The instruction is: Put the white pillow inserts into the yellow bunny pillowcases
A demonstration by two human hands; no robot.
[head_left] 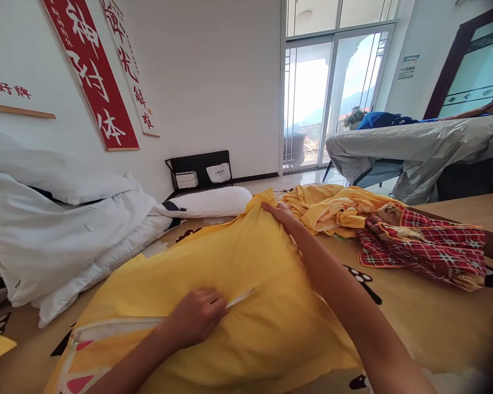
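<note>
A yellow pillowcase (213, 251) lies in front of me on the patterned bed cover, plump with something inside. Along its near side runs an opening edged in white (119, 324), and a narrow white strip also shows past my fingers. My left hand (201, 316) is closed in a fist at this opening, gripping the pillowcase there. At the far corner my right hand (280, 212) pinches the yellow cloth and pulls it up into a peak. Pink shapes on a patterned inner or lower face show at the lower left. The left fingertips are hidden.
White pillows (66, 235) are piled at left, and another white pillow (213, 201) lies beyond. Crumpled yellow cloth (332, 205) and a red plaid cloth (431, 243) lie at right. Behind them stands a plastic-covered table (411, 139). A black rack (199, 164) is by the wall.
</note>
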